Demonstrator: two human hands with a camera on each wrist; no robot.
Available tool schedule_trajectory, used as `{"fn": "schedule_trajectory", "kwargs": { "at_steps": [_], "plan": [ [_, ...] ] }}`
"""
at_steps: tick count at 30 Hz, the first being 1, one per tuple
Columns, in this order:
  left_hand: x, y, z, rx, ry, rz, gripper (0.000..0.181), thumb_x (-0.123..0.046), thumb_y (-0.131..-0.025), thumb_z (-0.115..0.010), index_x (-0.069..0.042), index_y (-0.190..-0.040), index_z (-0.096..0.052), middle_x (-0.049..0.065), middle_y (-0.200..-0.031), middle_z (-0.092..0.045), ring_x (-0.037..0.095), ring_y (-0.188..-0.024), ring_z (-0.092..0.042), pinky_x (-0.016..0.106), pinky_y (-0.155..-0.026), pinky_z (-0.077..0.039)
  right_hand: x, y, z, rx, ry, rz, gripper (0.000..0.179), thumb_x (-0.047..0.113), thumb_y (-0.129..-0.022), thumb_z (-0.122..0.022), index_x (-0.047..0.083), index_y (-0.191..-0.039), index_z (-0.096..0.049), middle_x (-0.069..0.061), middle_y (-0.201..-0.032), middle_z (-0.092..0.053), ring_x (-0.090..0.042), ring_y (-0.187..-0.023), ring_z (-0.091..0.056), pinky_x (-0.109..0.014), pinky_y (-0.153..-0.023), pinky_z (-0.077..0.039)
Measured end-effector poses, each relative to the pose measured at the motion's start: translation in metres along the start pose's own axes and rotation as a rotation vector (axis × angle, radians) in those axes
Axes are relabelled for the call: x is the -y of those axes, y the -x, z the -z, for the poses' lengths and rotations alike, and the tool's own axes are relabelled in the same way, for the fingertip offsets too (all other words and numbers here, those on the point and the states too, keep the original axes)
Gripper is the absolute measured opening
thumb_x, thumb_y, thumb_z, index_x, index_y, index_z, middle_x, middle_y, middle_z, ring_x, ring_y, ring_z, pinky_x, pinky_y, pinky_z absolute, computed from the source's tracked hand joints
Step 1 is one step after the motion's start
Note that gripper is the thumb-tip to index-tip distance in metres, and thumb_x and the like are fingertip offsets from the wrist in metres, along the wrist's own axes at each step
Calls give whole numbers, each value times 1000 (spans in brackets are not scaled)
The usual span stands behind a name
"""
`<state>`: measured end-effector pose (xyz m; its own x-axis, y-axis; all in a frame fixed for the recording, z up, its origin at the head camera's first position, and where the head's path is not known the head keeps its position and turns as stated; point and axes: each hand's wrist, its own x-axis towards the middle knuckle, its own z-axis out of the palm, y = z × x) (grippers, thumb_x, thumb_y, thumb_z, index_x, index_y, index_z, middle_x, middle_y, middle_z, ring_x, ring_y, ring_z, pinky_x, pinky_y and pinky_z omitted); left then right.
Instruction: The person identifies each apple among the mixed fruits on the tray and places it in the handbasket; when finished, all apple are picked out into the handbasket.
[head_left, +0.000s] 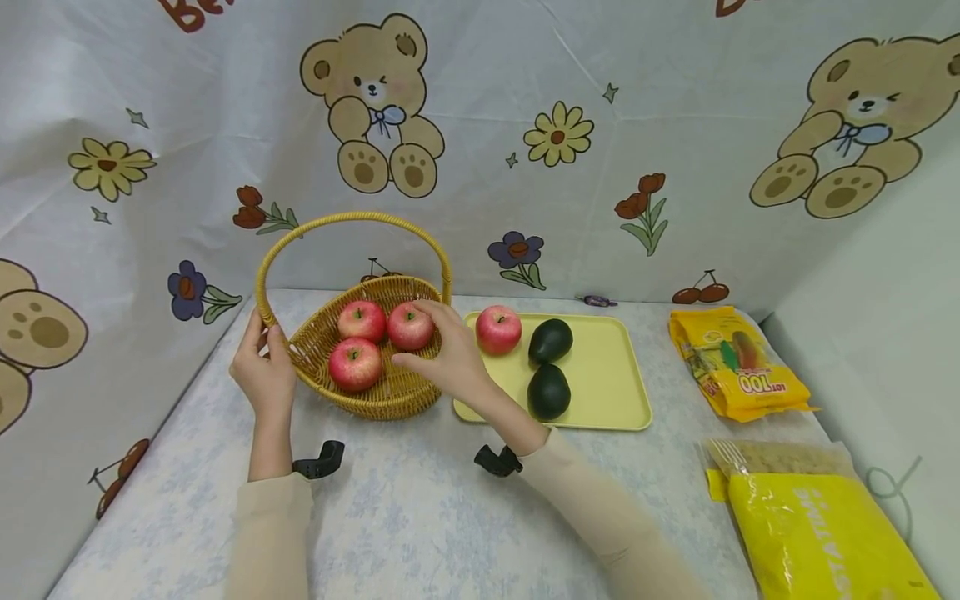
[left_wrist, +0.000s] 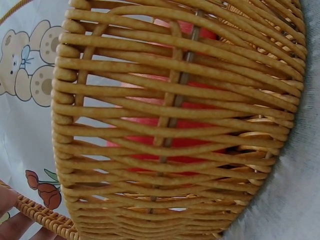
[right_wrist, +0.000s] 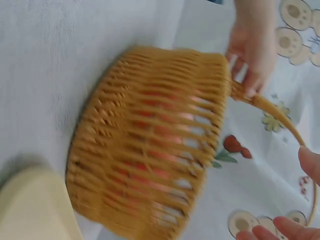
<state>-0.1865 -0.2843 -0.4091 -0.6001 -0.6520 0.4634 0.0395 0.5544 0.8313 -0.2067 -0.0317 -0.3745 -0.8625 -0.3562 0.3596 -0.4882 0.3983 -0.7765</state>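
Note:
A woven basket (head_left: 401, 406) with a tall arched handle (head_left: 352, 217) stands on the table and holds three red apples, one nearest the front (head_left: 356, 364). My left hand (head_left: 266, 367) grips the handle's left base at the rim; its fingertips (left_wrist: 15, 225) show at the corner of the left wrist view. Above the basket's right side is my right hand (head_left: 453, 354), thumb and fingers spread beside the right-hand apple (head_left: 410, 326). Nothing shows between them in the right wrist view. Another apple (head_left: 498, 330) and two dark green avocados (head_left: 550, 392) lie on a pale yellow tray (head_left: 607, 367).
On the right side of the table lie a yellow-orange packet (head_left: 738, 362) and a larger yellow bag (head_left: 825, 525). A small purple wrapped item (head_left: 597, 300) sits behind the tray. A cloth printed with bears (head_left: 386, 108) hangs at the back.

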Motion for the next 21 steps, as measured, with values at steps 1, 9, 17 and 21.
{"fn": "schedule_trajectory", "kwargs": {
  "at_steps": [1,9,17,21],
  "plan": [
    [0,0,0,-2,-2,-3,38,-16,-102,-50,-16,-139,-57,9,-125,-68,22,-109,-66,8,-74,-46,0,2,5,-11,4,4,73,31,-77,-83,12,-139,-52,-5,-141,-53,-22,-131,-48,-44,-109,-41],
    [0,-2,0,-6,7,-15,38,-14,-101,-51,-15,-138,-58,10,-124,-68,23,-107,-67,5,-73,-45,-8,9,41,-126,-17,-28,70,27,-77,-84,8,-137,-55,-8,-139,-57,-25,-129,-50,-47,-108,-42],
    [1,-2,0,-6,-4,-15,37,-15,-101,-50,-15,-138,-58,11,-123,-68,23,-108,-67,7,-74,-47,-30,2,60,-227,-98,-36,71,20,-77,-84,6,-140,-51,-12,-141,-54,-27,-131,-48,-47,-110,-40],
    [0,-1,0,-3,-7,-7,38,-15,-101,-50,-17,-138,-58,11,-124,-68,25,-109,-66,13,-77,-51,-42,-2,65,-279,-91,-49,73,21,-77,-84,9,-141,-50,-11,-142,-51,-27,-133,-47,-47,-111,-38]
  ]
}}
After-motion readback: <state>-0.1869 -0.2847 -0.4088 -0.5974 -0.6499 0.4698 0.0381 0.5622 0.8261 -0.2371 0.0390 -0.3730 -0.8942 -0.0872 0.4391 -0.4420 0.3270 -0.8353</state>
